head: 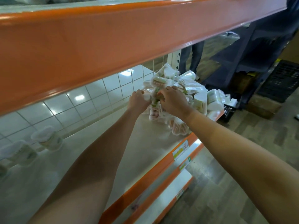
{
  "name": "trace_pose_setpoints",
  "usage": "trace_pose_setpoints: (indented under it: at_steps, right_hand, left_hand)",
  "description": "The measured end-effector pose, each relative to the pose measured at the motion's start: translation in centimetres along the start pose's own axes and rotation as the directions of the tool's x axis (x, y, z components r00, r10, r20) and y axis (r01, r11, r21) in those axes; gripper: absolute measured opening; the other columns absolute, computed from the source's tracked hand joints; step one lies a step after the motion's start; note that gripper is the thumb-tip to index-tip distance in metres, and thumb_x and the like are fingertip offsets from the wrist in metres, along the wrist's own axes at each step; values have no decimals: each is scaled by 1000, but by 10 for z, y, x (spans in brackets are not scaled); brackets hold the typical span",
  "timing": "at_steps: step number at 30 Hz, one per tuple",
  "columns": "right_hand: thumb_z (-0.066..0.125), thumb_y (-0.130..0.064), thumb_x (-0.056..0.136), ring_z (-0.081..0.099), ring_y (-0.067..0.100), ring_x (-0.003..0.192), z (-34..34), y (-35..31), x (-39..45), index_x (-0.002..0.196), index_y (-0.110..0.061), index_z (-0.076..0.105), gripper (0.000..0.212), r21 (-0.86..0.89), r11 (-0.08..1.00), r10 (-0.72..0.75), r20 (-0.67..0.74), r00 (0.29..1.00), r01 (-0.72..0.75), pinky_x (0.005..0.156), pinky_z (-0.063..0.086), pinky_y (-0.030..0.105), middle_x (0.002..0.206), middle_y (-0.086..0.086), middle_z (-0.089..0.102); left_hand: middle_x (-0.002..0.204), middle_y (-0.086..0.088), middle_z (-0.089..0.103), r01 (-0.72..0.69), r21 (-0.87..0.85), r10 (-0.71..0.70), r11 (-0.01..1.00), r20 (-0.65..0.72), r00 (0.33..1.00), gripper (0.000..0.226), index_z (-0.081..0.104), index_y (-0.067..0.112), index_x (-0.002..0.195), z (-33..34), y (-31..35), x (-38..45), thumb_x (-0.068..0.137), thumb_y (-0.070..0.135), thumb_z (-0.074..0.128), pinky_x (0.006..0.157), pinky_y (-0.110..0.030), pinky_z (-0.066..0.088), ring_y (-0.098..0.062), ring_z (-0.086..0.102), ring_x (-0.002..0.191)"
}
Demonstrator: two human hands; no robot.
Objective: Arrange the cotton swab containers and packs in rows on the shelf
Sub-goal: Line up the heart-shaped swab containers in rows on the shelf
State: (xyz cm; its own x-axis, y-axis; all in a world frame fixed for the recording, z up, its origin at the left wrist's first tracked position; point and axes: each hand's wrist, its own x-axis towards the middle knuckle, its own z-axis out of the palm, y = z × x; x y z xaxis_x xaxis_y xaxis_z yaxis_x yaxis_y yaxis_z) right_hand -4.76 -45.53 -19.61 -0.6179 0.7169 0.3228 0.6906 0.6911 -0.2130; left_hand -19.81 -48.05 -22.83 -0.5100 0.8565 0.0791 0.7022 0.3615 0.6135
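Cotton swab containers [48, 139] come first, near me on the left: a few tubs stand by the tiled back wall [97, 92] of the shelf [113, 151], the start of a row (they look blurry, so I cannot count them). Most of the shelf between them and the pile is bare. Farther along, my left hand [138, 101] and my right hand [174, 101] both reach into the big heap of swab packs [178, 88] at the far end. My fingers are curled around a clear pack of swabs [156, 97] between the two hands. I think the job has only just begun, because nearly everything is still in the messy heap. Past it stands a person [191, 57] on the floor.
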Motion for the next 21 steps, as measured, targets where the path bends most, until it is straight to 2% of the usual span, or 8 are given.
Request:
trace_pose_setpoints:
  at_steps: [5, 12, 21]
  right_hand:
    - [48, -17, 92, 51, 26, 109, 6, -13, 8, 114, -11, 61, 26, 22, 999, -29, -31, 999, 30, 84, 44, 36, 117, 9, 63]
    - [51, -15, 89, 49, 27, 119, 15, -37, 12, 122, -13, 57, 34, 85, 993, -80, 31, 996, 77, 95, 42, 36, 125, 7, 58]
    - [52, -18, 90, 42, 28, 124, 28, -68, 11, 132, -11, 47, 43, 43, 993, -116, 142, 983, 111, 96, 39, 37, 131, 9, 54]
  left_hand:
    - [126, -12, 53, -1, -31, 0, 1000, -25, 1000, 57, 50, 9, 130, -18, -6, -6, 81, 33, 65, 90, -35, 45, -29, 54, 113]
    - [130, -11, 53, -15, -59, 13, 998, -35, 999, 53, 52, 10, 131, -40, -18, -17, 83, 30, 66, 93, -29, 40, -26, 53, 116]
    - [128, -8, 57, 5, -138, -15, 990, -72, 997, 47, 55, 10, 128, -64, -42, -44, 85, 26, 64, 87, -23, 39, -20, 55, 115]
